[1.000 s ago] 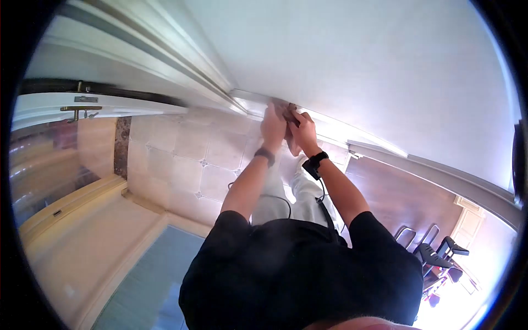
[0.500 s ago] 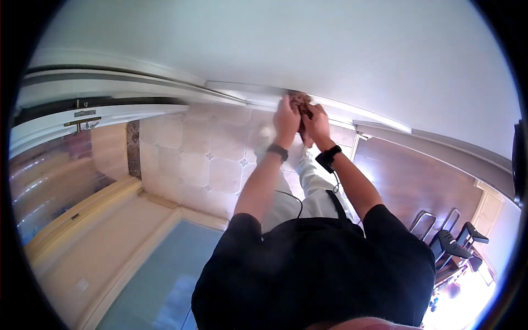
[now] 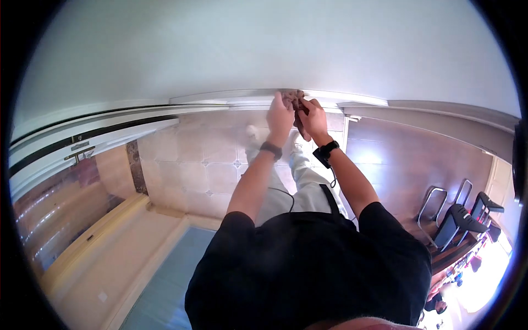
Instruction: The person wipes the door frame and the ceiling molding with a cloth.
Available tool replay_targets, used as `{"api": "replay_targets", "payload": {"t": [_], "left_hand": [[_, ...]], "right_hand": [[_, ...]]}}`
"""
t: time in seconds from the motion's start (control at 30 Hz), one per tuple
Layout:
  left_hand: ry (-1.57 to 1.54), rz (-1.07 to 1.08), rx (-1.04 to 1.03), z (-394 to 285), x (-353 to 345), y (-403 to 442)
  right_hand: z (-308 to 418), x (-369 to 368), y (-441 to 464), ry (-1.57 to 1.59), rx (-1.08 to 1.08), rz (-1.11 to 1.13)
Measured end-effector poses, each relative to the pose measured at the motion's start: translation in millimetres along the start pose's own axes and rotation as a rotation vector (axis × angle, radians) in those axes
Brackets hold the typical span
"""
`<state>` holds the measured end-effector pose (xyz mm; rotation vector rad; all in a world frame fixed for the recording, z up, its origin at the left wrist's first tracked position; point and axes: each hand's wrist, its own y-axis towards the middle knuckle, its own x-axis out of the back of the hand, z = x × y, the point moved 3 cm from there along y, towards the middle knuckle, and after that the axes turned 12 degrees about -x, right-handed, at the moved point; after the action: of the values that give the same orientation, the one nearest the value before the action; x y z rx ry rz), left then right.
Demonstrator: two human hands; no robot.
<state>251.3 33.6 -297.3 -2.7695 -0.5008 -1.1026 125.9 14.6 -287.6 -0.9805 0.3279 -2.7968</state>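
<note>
bunching up between two hands, a reddish-brown cloth [image 3: 291, 101] sits at the edge of a white ledge [image 3: 352, 99], crumpled into thick soft folds above, one loose end drooping below. from over here i see the left hand [image 3: 280, 116] closed on one side of it, while the right hand [image 3: 314, 118] pinches the other, fingers clamped. any marking on the black wrist device [image 3: 325, 150] is too small to read.

Crumpled brown cloth [image 3: 292, 100], bunched between left grip [image 3: 280, 117] and right grip [image 3: 314, 117] at a white ledge [image 3: 352, 98], loose end below.
</note>
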Motion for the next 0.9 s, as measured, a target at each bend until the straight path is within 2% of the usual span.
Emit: {"api": "replay_targets", "payload": {"t": [0.13, 0.2, 0.33, 0.5, 0.57, 0.67, 0.8, 0.9], "left_hand": [[-0.034, 0.089, -0.045, -48, -46, -9], [-0.089, 0.1, -0.147, -65, -78, -12], [-0.036, 0.21, -0.214, -117, -120, -17], [-0.099, 0.389, -0.224, -155, -162, -20], [-0.098, 0.456, -0.2, -160, -166, -21], [-0.119, 0.479, -0.304, -165, -149, -23], [-0.154, 0.371, -0.36, -181, -91, -24], [-0.299, 0.241, -0.415, -198, -32, -19]], "right_hand": [[-46, 50, 0, 0.001, -0.034, -0.135], [-73, 72, 1, -0.043, -0.083, -0.209], [-105, 120, 1, -0.048, -0.211, -0.35], [-138, 163, -8, -0.071, -0.327, -0.444], [-135, 171, -17, -0.044, -0.297, -0.45], [-127, 177, -30, 0.013, -0.243, -0.434], [-74, 186, -51, 0.13, -0.138, -0.425], [-21, 191, -57, 0.246, -0.062, -0.415]]}}
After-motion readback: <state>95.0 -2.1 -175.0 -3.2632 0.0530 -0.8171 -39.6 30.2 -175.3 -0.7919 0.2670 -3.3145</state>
